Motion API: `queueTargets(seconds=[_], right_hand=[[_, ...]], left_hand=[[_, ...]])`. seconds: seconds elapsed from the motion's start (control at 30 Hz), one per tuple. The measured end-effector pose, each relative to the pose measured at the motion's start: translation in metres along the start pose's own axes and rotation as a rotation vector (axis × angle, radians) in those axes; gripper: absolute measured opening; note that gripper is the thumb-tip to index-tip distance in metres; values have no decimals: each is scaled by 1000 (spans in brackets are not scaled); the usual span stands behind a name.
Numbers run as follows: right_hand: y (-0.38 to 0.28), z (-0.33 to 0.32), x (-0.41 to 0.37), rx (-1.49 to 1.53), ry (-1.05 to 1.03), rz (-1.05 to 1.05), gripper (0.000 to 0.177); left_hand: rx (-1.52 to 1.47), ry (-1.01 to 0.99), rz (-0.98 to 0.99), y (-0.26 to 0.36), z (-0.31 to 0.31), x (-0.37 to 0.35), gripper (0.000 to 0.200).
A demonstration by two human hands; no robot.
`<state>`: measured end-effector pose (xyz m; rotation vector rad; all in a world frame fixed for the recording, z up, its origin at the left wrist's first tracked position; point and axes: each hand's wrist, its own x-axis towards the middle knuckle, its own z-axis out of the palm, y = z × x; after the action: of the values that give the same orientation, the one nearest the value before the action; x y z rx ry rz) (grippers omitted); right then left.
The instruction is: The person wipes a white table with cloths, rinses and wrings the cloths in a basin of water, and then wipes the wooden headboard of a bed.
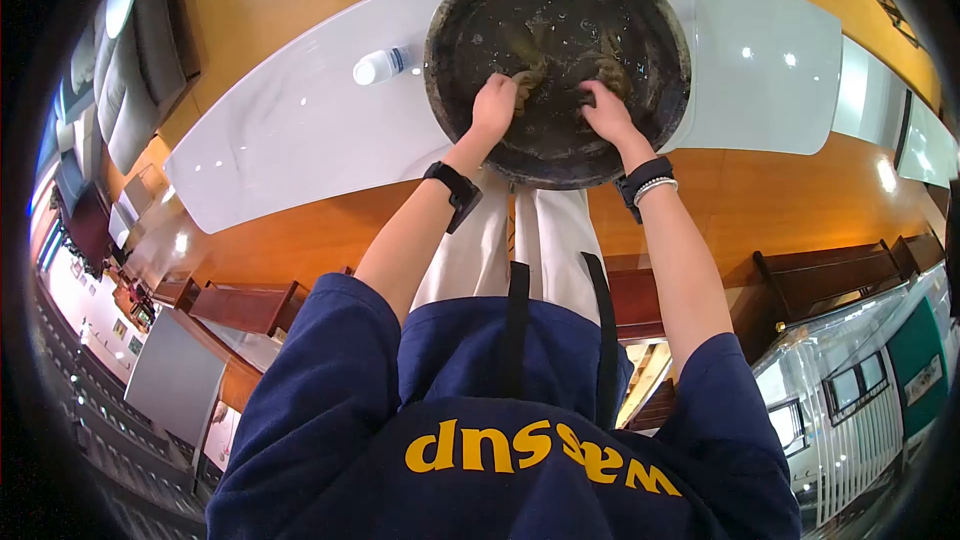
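Note:
A large round dark basin (440, 105) holds murky brown water (550, 15) with small bubbles and glints on it. Over the near part of the water, my left hand (494, 105) is closed on a wet, brownish, cloth-like piece (528, 82). To its right, my right hand (606, 112) has its fingers bent round another crumpled stretch of similar wet material (610, 70). The murky water hides what lies between the two hands, so I cannot tell whether both grip one piece.
The basin stands on a long white table (290, 120) with a curved edge. Left of it, a white bottle (380, 66) lies on its side. Dark wooden benches (830, 280) are behind on the right, and a grey sofa (140, 70) is at the far left.

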<state>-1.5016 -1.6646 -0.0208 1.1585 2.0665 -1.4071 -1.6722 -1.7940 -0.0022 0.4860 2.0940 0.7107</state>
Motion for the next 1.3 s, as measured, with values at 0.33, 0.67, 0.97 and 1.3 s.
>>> queueTargets(seconds=[0.33, 0.67, 0.97, 1.3], right_hand=[[-29, 13, -4, 1262, -147, 555, 54], [-27, 3, -10, 1451, -138, 404, 33], [-39, -6, -38, 1271, -10, 354, 40], [-33, 19, -36, 702, -150, 281, 31]], left_hand=[[-527, -499, -281, 81, -16, -25, 31], [-242, -742, -84, 84, -26, -67, 33], [472, -359, 217, 26, -4, -61, 36], [21, -277, -7, 41, 13, -7, 35]])
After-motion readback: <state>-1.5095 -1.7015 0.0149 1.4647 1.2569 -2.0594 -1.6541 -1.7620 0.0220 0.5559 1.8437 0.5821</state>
